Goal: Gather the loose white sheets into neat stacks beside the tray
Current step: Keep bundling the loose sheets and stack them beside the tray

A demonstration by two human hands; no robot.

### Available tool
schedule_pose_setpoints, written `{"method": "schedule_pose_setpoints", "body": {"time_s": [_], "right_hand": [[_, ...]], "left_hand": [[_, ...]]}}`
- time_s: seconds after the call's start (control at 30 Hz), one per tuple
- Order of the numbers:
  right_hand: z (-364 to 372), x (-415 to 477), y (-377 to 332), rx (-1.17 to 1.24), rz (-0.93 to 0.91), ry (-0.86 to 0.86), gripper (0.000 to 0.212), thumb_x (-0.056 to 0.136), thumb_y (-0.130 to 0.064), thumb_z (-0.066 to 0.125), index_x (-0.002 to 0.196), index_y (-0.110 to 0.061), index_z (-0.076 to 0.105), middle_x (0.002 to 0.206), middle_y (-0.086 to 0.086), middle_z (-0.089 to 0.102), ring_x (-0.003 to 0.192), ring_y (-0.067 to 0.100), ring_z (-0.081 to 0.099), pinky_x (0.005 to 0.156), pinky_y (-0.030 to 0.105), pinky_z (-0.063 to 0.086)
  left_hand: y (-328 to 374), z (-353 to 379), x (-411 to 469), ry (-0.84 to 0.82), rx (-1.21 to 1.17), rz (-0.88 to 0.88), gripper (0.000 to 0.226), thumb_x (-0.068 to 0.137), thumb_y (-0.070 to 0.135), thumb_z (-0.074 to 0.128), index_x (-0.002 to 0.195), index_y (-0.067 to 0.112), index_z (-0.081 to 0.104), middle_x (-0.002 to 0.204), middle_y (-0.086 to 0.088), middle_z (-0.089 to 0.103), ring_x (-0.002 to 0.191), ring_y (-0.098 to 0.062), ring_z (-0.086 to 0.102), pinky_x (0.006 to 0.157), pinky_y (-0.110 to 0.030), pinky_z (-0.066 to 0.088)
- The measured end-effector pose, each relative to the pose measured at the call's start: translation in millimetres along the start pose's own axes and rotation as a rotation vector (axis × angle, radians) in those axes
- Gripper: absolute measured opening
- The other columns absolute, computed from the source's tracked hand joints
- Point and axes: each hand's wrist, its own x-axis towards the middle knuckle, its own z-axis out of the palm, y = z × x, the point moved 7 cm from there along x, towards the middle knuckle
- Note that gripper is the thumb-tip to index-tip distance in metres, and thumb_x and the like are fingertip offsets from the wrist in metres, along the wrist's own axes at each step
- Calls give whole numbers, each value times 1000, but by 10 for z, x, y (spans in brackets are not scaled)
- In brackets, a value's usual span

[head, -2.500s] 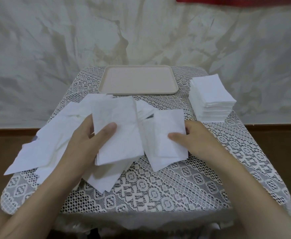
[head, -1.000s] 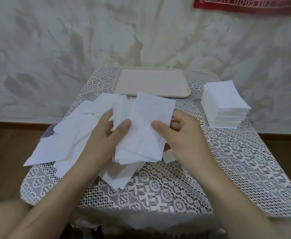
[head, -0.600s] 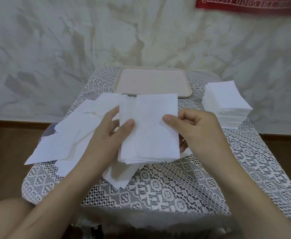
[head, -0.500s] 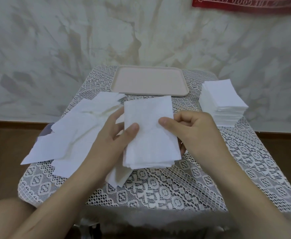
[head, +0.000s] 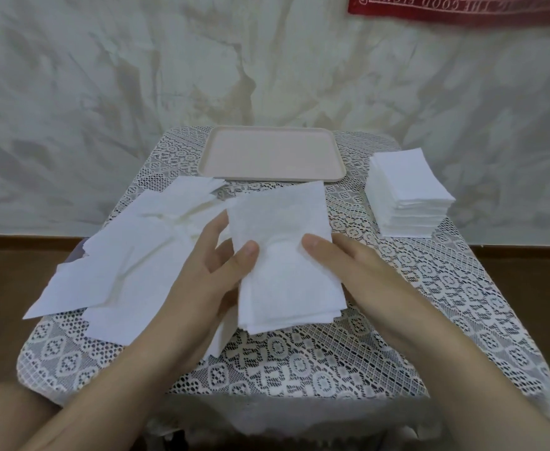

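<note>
Lace-covered table: we pinch the sheet bundle, perhaps lifted, in left hand and right hand, thumbs on top, long axis toward the tray; finished stack lies far-right, nearer our right.

Matt plastic tray, soft crinkled paper sheets, openwork lace tablecloth

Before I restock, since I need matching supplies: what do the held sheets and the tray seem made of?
Held sheets: probably soft matte tissue paper; faintly crinkled, limp layered edges. Tray: likely plastic, smooth matte beige; moulded rounded rim.
</note>
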Motion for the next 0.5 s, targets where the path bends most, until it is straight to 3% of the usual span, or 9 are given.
{"method": "schedule_pose_setpoints", "body": {"time_s": [0.1, 0.23, 0.33, 0.4, 0.5], "right_hand": [[80, -54, 31, 120, 33, -161, 69, 76, -68, 75, 129, -26, 65, 120, -7, 75, 116, 16, 69, 110, 45, 46], [42, -46, 92, 104, 31, -225, 62, 69, -47, 81, 125, -25, 66, 120, -3, 75, 114, 19, 70, 101, 42, 52], [3, -74, 82, 70, 8, -289, 48, 77, -30, 76, 124, -23, 66, 116, -4, 76, 107, 16, 73, 85, 29, 55], [-63, -73, 68, 24, -16, -276, 55, 75, -30, 78, 128, -23, 64, 115, -4, 77, 105, 15, 73, 81, 26, 56], [-287, -16, -5, 83, -116, -54, 78, 67, -32, 87, 139, -32, 56, 116, -4, 76, 106, 19, 73, 96, 40, 56]], "left_hand": [[-44, 67, -13, -5, -32, -24, 58, 93, 26, 75, 147, 31, 52, 131, -5, 73, 116, -26, 74, 80, -36, 64], [-104, 102, 10, 4, 17, -22, 67, 90, 35, 77, 149, 37, 46, 130, 1, 74, 116, -23, 73, 77, -33, 64], [-33, 90, 77, 42, 51, 15, 80, 74, 44, 77, 146, 46, 45, 119, 12, 76, 110, -13, 75, 74, -29, 63], [17, 16, 144, 70, 129, 38, 83, 68, 41, 85, 143, 47, 50, 118, 9, 77, 108, -13, 75, 80, -32, 62], [52, -41, 162, -1, 260, 13, 86, 63, 46, 89, 142, 45, 54, 132, 0, 71, 113, -21, 74, 96, -44, 58]]}}
